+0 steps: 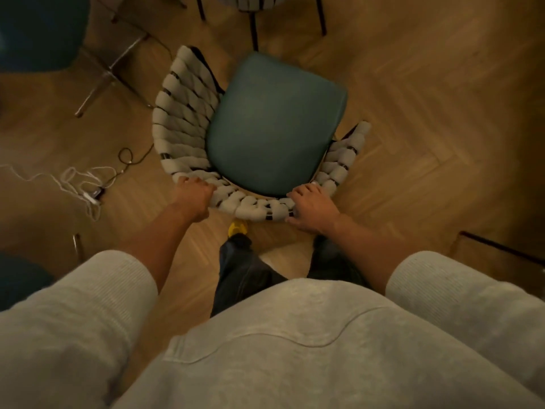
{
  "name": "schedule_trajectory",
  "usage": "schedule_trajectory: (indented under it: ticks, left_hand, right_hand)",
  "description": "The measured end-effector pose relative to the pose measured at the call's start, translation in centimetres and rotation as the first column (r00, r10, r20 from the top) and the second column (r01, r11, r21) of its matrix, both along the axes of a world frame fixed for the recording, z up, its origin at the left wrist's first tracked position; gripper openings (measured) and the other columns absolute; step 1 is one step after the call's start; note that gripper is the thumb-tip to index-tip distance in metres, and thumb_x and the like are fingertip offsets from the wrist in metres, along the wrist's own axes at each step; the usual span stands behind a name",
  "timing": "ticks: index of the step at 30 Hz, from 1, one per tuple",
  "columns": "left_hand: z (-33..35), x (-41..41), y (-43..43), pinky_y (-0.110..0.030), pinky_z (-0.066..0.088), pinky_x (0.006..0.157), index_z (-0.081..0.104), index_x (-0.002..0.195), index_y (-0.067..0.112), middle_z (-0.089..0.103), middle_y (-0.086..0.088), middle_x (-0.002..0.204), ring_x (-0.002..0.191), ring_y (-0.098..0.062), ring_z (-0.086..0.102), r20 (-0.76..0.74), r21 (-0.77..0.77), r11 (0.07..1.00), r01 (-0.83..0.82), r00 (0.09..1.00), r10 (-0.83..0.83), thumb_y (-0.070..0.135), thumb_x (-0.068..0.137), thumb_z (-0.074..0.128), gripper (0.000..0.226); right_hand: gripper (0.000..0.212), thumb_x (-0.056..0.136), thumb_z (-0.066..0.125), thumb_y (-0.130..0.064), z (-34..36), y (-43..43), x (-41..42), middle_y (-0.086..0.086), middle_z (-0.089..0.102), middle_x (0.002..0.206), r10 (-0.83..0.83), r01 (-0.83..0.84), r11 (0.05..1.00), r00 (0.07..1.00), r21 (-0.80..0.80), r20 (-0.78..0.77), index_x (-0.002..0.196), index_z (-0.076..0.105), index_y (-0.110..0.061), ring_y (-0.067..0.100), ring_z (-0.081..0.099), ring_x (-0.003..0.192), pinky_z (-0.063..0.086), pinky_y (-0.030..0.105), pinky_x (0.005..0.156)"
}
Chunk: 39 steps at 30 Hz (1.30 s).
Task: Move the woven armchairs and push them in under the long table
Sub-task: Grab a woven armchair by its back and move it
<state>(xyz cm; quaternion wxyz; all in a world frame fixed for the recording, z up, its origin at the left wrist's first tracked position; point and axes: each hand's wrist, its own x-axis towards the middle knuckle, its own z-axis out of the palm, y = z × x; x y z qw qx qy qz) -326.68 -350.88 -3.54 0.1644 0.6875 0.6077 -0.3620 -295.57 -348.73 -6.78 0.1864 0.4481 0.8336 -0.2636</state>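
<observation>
Below a grey sweatshirt [265, 349] and the yellow toe of a shoe [237, 227], the left hand [193, 196] and right hand [312, 203] each grip the curved back rim of a woven armchair [182, 113], with the fingers curled over the pale padded weave and clamped on it. The armchair stands on the herringbone wood floor [413, 98] directly in front of the person, its teal seat cushion [274, 122] pointing away from them. White and black cables [79, 181] lie tangled on the floor to the left, metal chair legs [112, 66] stand further back on the left, and a second woven chair [259, 2] shows at the top edge.
</observation>
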Motion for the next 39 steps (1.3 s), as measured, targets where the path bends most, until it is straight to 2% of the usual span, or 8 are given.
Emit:
schedule_trajectory:
  ticks: [7,9,12,16,24,29,32,39]
  left_hand:
    - [-3.7,-9.6,3.8,-0.052,0.020,0.120,0.047,0.144,0.029,0.052,0.000,0.147,0.141,-0.028,0.038,-0.061,0.015,0.937,0.348,0.936,-0.346,0.042,0.086,0.062,0.061]
    - [-4.1,-10.3,5.2,-0.053,0.021,0.117,0.048,0.143,0.031,0.052,0.001,0.147,0.140,-0.028,0.039,-0.087,-0.016,0.899,0.438,0.895,-0.438,0.052,0.088,0.054,0.059]
    - [-4.4,-10.0,6.3,-0.049,0.033,0.105,0.056,0.131,0.036,0.062,0.005,0.131,0.124,-0.024,0.054,-0.116,-0.065,0.838,0.542,0.830,-0.546,0.060,0.086,0.056,0.051]
    - [-4.5,-8.6,7.6,-0.044,0.040,0.095,0.056,0.127,0.035,0.065,0.007,0.123,0.112,-0.022,0.061,-0.088,-0.068,0.793,0.606,0.788,-0.609,0.057,0.088,0.060,0.045]
    - [-4.6,-1.1,11.1,-0.054,0.036,0.108,0.055,0.133,0.032,0.064,0.004,0.128,0.114,-0.024,0.063,-0.038,-0.062,0.746,0.663,0.745,-0.666,0.051,0.092,0.060,0.046]
    - [-5.4,4.9,14.3,-0.057,0.022,0.117,0.053,0.136,0.033,0.065,0.006,0.127,0.116,-0.023,0.062,-0.035,-0.056,0.717,0.694,0.717,-0.696,0.047,0.093,0.060,0.046]
    - [-5.5,9.2,16.2,-0.057,0.022,0.118,0.054,0.133,0.034,0.069,0.006,0.118,0.113,-0.023,0.063,-0.020,-0.020,0.711,0.703,0.711,-0.703,0.044,0.094,0.059,0.041]
    - [-6.4,19.2,20.7,-0.062,0.012,0.121,0.054,0.135,0.037,0.064,0.009,0.129,0.122,-0.023,0.058,0.013,0.020,0.691,0.723,0.691,-0.723,0.036,0.096,0.055,0.040]
  right_hand:
    - [0.092,0.082,0.056,-0.078,-2.9,-2.1,-8.2,0.010,0.049,0.151,-0.139,0.165,0.983,0.956,-0.083,0.257,0.151,0.041,-0.019,0.032,0.042,0.141,0.018,0.050,0.124]
    - [0.080,0.088,0.052,-0.072,-2.9,-2.6,-8.8,0.010,0.052,0.149,-0.165,0.199,0.978,0.923,-0.066,0.347,0.149,0.046,-0.021,0.030,0.045,0.140,0.016,0.048,0.124]
    - [0.049,0.093,0.050,-0.048,-2.9,-3.1,-8.4,0.003,0.063,0.135,-0.203,0.214,0.977,0.899,0.015,0.389,0.137,0.057,-0.028,0.024,0.053,0.130,0.020,0.043,0.119]
    - [0.046,0.090,0.053,-0.043,-2.5,-2.9,-7.2,0.002,0.064,0.133,-0.275,0.292,0.956,0.868,0.022,0.414,0.134,0.059,-0.030,0.023,0.052,0.130,0.018,0.043,0.120]
    - [0.058,0.086,0.057,-0.048,-1.9,-2.4,-0.9,0.001,0.061,0.138,-0.380,0.423,0.906,0.811,0.003,0.445,0.141,0.053,-0.030,0.023,0.049,0.133,0.017,0.043,0.121]
    - [0.058,0.087,0.056,-0.048,-1.8,-2.2,4.2,0.001,0.061,0.138,-0.457,0.509,0.861,0.770,0.004,0.444,0.142,0.052,-0.029,0.023,0.049,0.133,0.018,0.044,0.120]
    - [0.059,0.088,0.056,-0.048,-1.7,-1.9,7.7,0.002,0.060,0.140,-0.502,0.559,0.829,0.747,-0.003,0.436,0.144,0.050,-0.029,0.024,0.048,0.134,0.018,0.045,0.121]
    - [0.056,0.088,0.056,-0.042,-1.8,-1.1,15.8,0.002,0.059,0.139,-0.608,0.666,0.746,0.676,0.008,0.416,0.142,0.051,-0.030,0.024,0.048,0.134,0.018,0.044,0.120]
